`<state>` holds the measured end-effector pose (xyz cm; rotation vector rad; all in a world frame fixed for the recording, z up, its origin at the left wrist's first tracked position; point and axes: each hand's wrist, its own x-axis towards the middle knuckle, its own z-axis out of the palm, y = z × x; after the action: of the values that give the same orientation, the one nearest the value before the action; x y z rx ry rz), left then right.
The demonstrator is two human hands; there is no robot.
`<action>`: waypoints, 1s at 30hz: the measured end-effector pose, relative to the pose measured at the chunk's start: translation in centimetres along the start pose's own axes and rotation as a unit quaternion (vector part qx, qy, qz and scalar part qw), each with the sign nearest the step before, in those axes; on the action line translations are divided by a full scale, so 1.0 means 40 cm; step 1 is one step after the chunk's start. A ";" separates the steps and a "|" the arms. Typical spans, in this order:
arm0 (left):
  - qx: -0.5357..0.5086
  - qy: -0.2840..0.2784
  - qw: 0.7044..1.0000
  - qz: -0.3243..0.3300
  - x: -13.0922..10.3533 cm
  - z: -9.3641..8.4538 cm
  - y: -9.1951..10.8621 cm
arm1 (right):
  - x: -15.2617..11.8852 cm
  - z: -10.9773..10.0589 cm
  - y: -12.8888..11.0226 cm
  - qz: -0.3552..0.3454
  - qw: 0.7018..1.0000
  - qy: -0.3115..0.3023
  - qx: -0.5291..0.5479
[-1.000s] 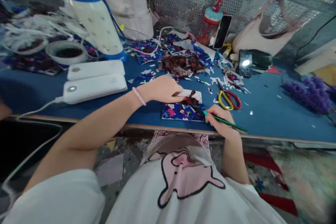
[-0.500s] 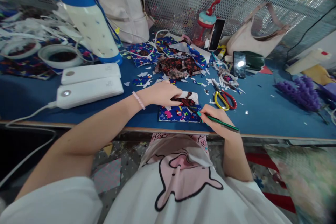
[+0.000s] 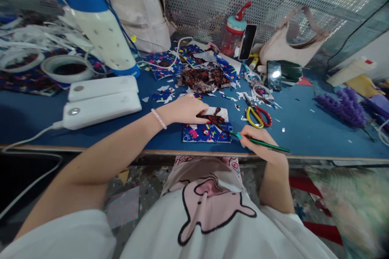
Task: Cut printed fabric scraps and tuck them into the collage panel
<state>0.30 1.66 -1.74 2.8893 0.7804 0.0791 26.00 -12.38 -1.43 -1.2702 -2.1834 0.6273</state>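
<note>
Compared with half a second ago, the right hand point(image 3: 258, 134) has drawn a little to the right, so its fingertips now stand just beside the flat rectangle of blue cartoon-print cloth point(image 3: 196, 137) instead of at its edge. Nearest of all, a white T-shirt with a pink cartoon animal print point(image 3: 212, 208) fills the space below the cloth. Lying on the blue tabletop point(image 3: 167, 141), the cloth sits close to the table's front edge. Right of it, the right hand pinches a slim green stick point(image 3: 264, 143), a thin dark line running from the fingertips onto the cloth. Over the cloth's upper left rests the left hand point(image 3: 188, 109), thumb and forefinger close together at a dark reddish-brown mottled strip point(image 3: 214, 118); whether they grip it, I cannot tell. Up and right of the cloth lie scissors with yellow and red handles point(image 3: 253, 107); well to its left, two white rounded plastic blocks point(image 3: 100, 109) lie side by side. Beyond it come a crumpled brown-and-orange fabric heap point(image 3: 209, 79), then a black-screened phone point(image 3: 247, 42) and a clear cup with a teal and red lid point(image 3: 232, 34), and finally a perforated metal panel point(image 3: 206, 0).
</note>
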 end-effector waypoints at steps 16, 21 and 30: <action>0.009 0.001 1.000 0.003 0.002 -0.009 0.000 | -0.036 -0.005 0.006 0.026 0.999 0.021 0.000; 0.020 0.012 1.000 0.003 0.000 -0.008 -0.001 | -0.055 -0.010 0.020 0.029 0.998 0.046 -0.020; 0.050 0.052 0.997 -0.019 -0.012 -0.012 -0.008 | -0.072 0.018 0.044 0.008 0.991 0.108 -0.081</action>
<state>-0.33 1.76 -1.34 2.9832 0.8802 0.1934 27.86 -14.23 -3.67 -1.3713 -2.0781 0.3065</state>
